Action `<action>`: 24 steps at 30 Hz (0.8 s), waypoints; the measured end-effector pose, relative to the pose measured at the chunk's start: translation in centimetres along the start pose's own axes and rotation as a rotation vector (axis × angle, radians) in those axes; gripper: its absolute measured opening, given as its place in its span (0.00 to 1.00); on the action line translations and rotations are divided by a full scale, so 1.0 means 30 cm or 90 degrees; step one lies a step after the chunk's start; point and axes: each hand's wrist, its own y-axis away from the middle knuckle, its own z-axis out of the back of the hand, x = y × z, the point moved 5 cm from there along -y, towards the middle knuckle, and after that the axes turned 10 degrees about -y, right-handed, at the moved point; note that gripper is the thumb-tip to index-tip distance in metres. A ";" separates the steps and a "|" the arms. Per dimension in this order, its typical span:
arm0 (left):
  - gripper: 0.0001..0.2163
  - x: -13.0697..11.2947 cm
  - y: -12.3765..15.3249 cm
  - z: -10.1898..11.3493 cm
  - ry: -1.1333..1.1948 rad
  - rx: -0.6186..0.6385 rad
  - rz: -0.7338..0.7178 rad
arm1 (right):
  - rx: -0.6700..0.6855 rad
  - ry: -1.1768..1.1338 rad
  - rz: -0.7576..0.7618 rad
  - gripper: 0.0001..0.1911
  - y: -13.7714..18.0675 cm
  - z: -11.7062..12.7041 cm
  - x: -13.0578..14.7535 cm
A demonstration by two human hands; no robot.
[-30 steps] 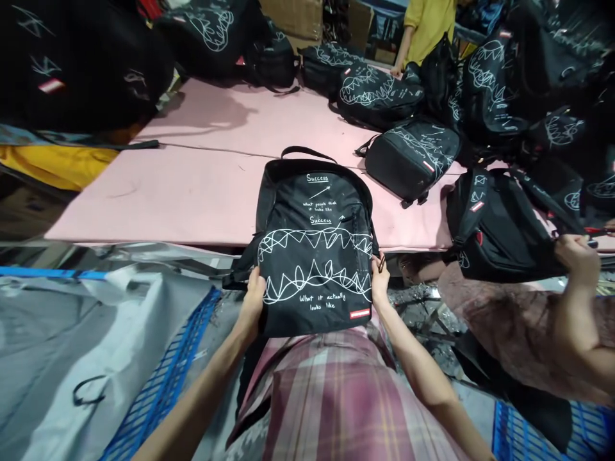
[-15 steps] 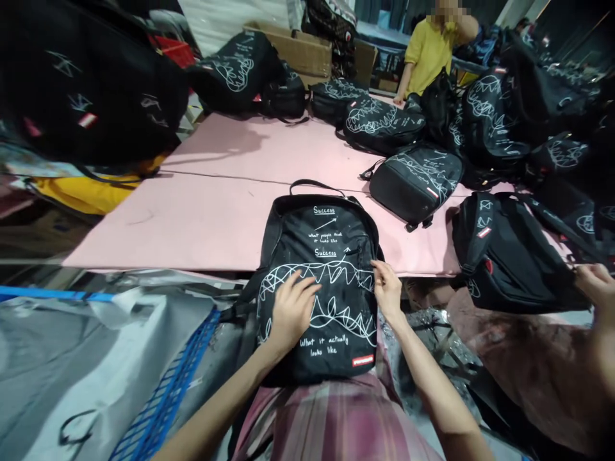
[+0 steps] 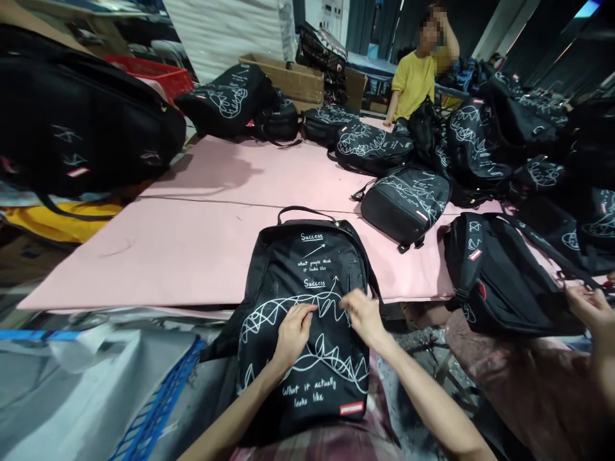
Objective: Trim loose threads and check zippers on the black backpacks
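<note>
A black backpack (image 3: 307,269) with white scribbled teeth and "Success" lettering lies face up, its top on the pink table (image 3: 192,243) and its bottom on my lap. My left hand (image 3: 293,333) rests on the middle of its front with the fingers curled onto the fabric along the white scribble line. My right hand (image 3: 362,314) sits just to the right of it, fingers bent and pinching the same line. The two hands almost touch. What the fingertips grip under them is hidden.
Several matching black backpacks crowd the table's far and right side, one (image 3: 403,202) close by. A neighbour's hand (image 3: 589,307) holds another bag (image 3: 500,275). A person in a yellow shirt (image 3: 416,77) stands at the back. A blue crate (image 3: 158,410) and grey sheet (image 3: 72,384) lie at my left.
Both hands left the backpack's lower sides and came together at the middle of its front. The view tilted up, so the bag sits lower in frame.
</note>
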 end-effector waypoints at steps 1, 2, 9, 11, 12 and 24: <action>0.12 -0.014 -0.010 -0.005 -0.013 0.001 0.006 | 0.009 -0.044 0.011 0.16 0.075 -0.018 0.007; 0.11 -0.036 -0.022 -0.012 -0.026 0.001 0.013 | 0.020 -0.079 0.005 0.18 0.150 -0.042 0.010; 0.27 -0.273 -0.142 -0.134 -0.180 0.116 -0.006 | -0.028 -0.218 -0.084 0.15 0.391 -0.102 0.010; 0.31 -0.267 -0.172 -0.164 -0.207 0.203 0.043 | 0.003 -0.263 -0.077 0.15 0.371 -0.080 0.010; 0.32 -0.251 -0.182 -0.174 -0.212 0.252 0.071 | 0.021 -0.288 -0.079 0.14 0.352 -0.066 0.003; 0.18 -0.260 -0.132 -0.079 -0.196 0.196 0.048 | -0.253 -0.036 -0.331 0.19 -0.105 0.238 -0.444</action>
